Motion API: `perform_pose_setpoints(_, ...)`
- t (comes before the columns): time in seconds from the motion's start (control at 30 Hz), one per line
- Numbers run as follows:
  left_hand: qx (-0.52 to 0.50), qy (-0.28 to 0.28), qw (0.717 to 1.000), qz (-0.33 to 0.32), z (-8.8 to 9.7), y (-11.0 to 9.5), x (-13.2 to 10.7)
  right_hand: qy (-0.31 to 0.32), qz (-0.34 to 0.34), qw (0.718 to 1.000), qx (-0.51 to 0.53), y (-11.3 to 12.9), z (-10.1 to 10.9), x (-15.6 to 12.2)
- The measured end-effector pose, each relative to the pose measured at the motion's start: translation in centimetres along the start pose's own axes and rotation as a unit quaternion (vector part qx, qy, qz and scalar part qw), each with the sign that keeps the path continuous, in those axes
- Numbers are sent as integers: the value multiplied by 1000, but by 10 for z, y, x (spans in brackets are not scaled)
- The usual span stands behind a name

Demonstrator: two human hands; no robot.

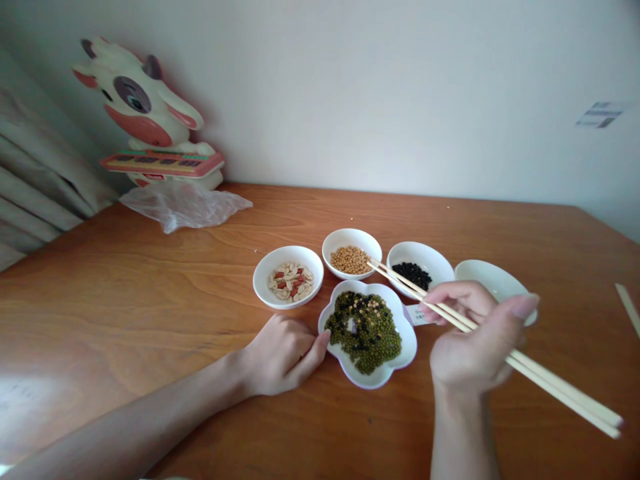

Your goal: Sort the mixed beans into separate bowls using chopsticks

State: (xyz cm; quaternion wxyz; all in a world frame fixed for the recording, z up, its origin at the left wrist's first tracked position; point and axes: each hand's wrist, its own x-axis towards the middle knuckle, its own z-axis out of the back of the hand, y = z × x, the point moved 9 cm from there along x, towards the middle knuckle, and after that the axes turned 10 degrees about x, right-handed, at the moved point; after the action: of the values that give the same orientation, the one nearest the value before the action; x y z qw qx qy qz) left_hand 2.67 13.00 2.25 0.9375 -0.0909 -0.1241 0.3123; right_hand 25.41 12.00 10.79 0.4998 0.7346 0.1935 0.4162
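Note:
My right hand (pixel 475 340) is closed around a pair of wooden chopsticks (pixel 550 383), whose tips hang over the bowl of yellow soybeans (pixel 351 253). Whether the tips pinch a bean is too small to tell. My left hand (pixel 283 353) rests curled on the table, thumb touching the rim of a flower-shaped white dish (pixel 373 381) holding mixed green, black and yellow beans. A white bowl of peanuts (pixel 287 275) sits just beyond my left hand. A bowl of black beans (pixel 420 263) stands behind the chopsticks.
Another white bowl (pixel 493 279) stands behind my right hand, its contents hidden. A cow figurine (pixel 145 113) and crumpled clear plastic (pixel 185 203) sit at the far left by the wall. A wooden stick (pixel 629 308) lies at the table's right edge.

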Motion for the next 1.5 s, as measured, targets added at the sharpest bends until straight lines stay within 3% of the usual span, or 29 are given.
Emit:
perform_pose_setpoints(0.13,1,4,1000,1,-1,0,0,51,-5,998,-32,-6,23,-3)
perform_pose_setpoints(0.2,-2,3,1000,4,0,0,0,145,-7,988,-56,-11,21,-5)
perform_pose_setpoints(0.33,-9,1,1000,7,1,0,0,246,-47,965,-73,-26,15,-15)
perform_pose_setpoints(0.6,-13,4,1000,13,0,2,-1,314,-65,946,-57,-27,-2,-28)
perform_pose_setpoints(1.0,-8,1,1000,4,-1,1,1,297,-26,952,-64,-17,1,-27)
perform_pose_setpoints(1.17,-9,5,1000,2,-2,1,0,244,-45,966,-73,-12,4,-26)
perform_pose_setpoints(1.3,-7,8,1000,2,-2,1,0,240,19,968,-70,-1,5,-23)
perform_pose_setpoints(1.37,-4,9,1000,3,-2,1,0,200,71,975,-70,7,12,-19)
perform_pose_setpoints(1.5,-1,13,1000,6,-2,2,0,21,114,992,-56,19,38,-17)
